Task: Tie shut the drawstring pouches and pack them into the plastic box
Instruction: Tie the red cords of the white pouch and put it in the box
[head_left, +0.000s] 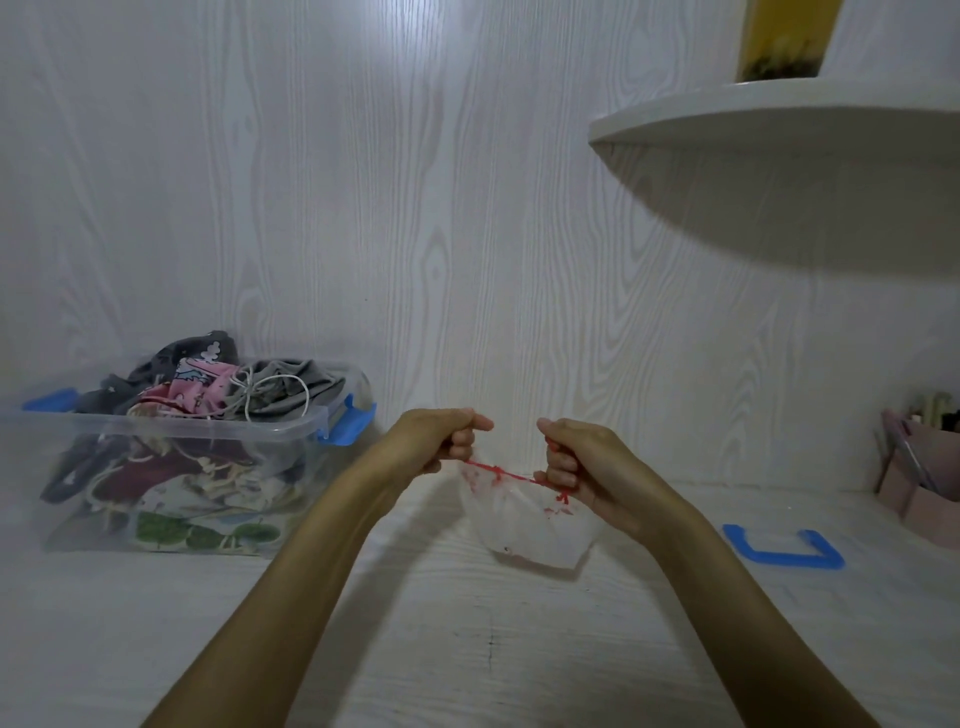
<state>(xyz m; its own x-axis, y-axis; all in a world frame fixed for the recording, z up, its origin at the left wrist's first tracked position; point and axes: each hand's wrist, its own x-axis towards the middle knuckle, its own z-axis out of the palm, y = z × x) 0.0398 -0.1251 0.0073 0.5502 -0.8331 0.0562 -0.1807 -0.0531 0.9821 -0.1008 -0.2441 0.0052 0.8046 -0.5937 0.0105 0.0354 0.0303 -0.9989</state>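
Note:
A small white see-through pouch (530, 525) with a red drawstring (506, 474) hangs above the table in the middle. My left hand (441, 439) is closed on the left end of the string, and my right hand (576, 462) on the right end. The string runs taut between them with a knot near its middle. At the left stands the clear plastic box (291, 431) with blue clips, heaped with several fabric pouches (218, 389) of grey, pink and dark red cloth.
A blue-rimmed clear lid (784, 548) lies on the white table at the right. A pink holder (914, 483) with pens stands at the far right edge. A white curved shelf (779, 130) juts out overhead on the right. The white wood-grain wall is close behind.

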